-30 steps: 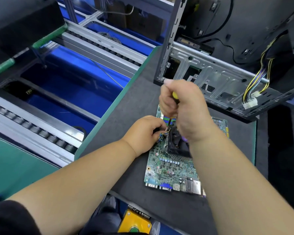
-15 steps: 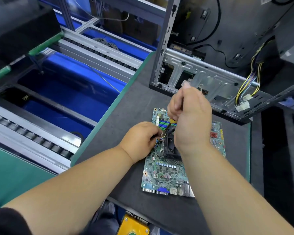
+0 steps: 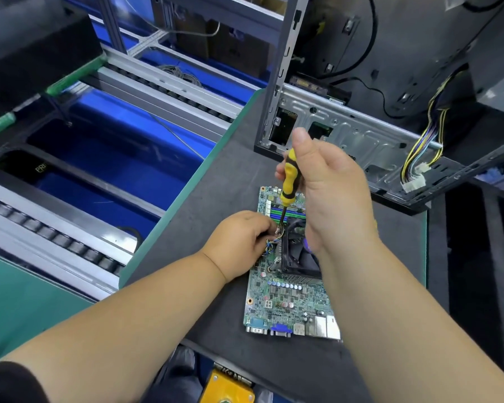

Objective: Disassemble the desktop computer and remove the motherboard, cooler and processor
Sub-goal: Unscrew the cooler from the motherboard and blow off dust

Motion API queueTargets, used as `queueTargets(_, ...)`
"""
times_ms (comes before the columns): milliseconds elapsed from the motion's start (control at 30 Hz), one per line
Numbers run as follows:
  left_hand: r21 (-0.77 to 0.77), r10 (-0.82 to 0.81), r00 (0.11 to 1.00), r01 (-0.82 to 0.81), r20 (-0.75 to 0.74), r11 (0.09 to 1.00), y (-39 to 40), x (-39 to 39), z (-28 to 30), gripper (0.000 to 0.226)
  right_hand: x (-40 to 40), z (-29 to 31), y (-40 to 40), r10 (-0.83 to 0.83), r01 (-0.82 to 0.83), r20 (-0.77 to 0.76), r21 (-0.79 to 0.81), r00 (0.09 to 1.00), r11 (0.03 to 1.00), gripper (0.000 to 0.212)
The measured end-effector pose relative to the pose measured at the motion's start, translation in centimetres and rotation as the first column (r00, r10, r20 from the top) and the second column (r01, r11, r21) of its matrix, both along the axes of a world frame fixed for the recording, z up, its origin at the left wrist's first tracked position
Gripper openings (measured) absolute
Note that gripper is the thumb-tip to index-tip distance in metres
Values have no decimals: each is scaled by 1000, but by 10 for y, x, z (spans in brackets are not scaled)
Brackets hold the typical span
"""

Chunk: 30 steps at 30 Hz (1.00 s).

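The right hand is gripping a yellow-and-black screwdriver w/ fingers curled round the handle and the thumb pointing up past its top end. The shaft is slanting down-left to a corner of the cooler, prob. a mounting screw, though the tip itself is too small to make out. The left hand is sitting just left of the cooler, fingers curled in toward the thin fan wires; whether it is pinching them or only pushing them aside can't be told. Likely reason: keeping the wires out of the driver's path and steadying the board.

The motherboard is lying flat on the dark mat, already out of the case, w/ the cooler sitting on its middle and the processor presumably hidden beneath. Its port edge is facing the person, near the mat's front edge.

The emptied case is standing behind the board, its loose power cables hanging at the far right. Room behind the cooler is tight, since the case frame is close to the right hand's knuckles. Left of the board, bare mat is running to the green edge, beyond which the roller conveyor is lying; that side is offering the best room for setting the cooler down.
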State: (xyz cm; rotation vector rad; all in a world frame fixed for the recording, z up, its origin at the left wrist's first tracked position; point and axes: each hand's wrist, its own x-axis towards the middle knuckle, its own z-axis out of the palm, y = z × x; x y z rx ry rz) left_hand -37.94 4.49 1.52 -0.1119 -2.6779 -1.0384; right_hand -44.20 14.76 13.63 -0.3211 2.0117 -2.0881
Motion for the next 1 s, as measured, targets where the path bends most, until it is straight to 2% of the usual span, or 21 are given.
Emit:
queueTargets(67, -2, -11, 1000, 11, 20, 1000, 1, 0, 2, 19, 10, -4, -4, -94, 93, -64, -16, 994, 996, 36)
queueTargets(133, -9, -24, 999, 24, 22, 1000, 1, -1, 2, 25, 18, -9, -8, -103, 90, -116, -114, 988, 989, 41)
queueTargets(200, -18, -26, 999, 26, 27, 999, 1, -1, 1, 24, 16, -10, -7, 58, -84, -128, -209, 990, 974, 44)
queueTargets(300, -23, -25, 1000, 24, -3, 999, 1, 0, 0, 15, -3, -1, -6, 421, -424, -51, -169, 905, 890, 39)
queueTargets(367, -19, -18, 1000, 18, -25, 1000, 1, 1, -1, 13, -13, 4, -5, 500, -497, -16, -142, 866, 856, 25)
queueTargets(467, -27, -19, 999, 18, -47, 999, 1, 1, -4, 13, -14, 4, -1, 365, -361, 15, -118, 931, 925, 11)
queueTargets(567, -42, -25, 999, 23, -44, 999, 0, -1, -5, 3, -7, -1, 7, 174, -175, -22, -86, 985, 981, 16)
queueTargets(633, -35, -21, 1000, 20, -22, 999, 0, -2, -6, 2, 0, -5, 8, 138, -143, -52, -84, 989, 986, 17)
queueTargets(800, 24, 14, 1000, -15, 14, 1000, 0, 0, -3, 22, 17, -9, -8, 175, -188, -153, -73, 973, 980, 30)
queueTargets(933, 111, 71, 997, -75, 43, 991, 0, 1, -9, 23, -2, 4, -22, 324, -320, 59, -68, 944, 945, 28)
queueTargets(1000, 165, 95, 993, -105, 69, 981, 0, 0, -10, 21, -12, 8, -21, 389, -382, 103, -85, 915, 920, 28)
